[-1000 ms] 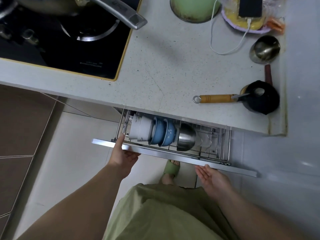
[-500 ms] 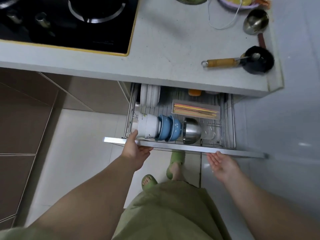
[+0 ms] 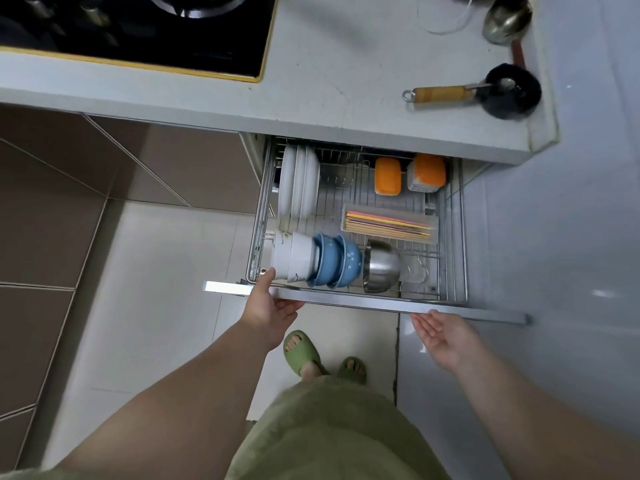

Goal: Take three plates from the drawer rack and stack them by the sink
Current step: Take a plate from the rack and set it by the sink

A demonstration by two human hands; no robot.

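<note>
left hand [image 3: 268, 311]: thumb up, fingers curled | right hand [image 3: 441, 332]: palm up, flat

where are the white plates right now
In the head view, the white plates stand on edge in the back left corner of the open drawer rack, behind the white bowls and left of the orange containers.

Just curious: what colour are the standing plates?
White; the plates show best in the head view.

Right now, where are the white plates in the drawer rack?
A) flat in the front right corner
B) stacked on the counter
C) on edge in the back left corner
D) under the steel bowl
C: the plates stand on edge at the rack's back left, behind the bowls.
</note>
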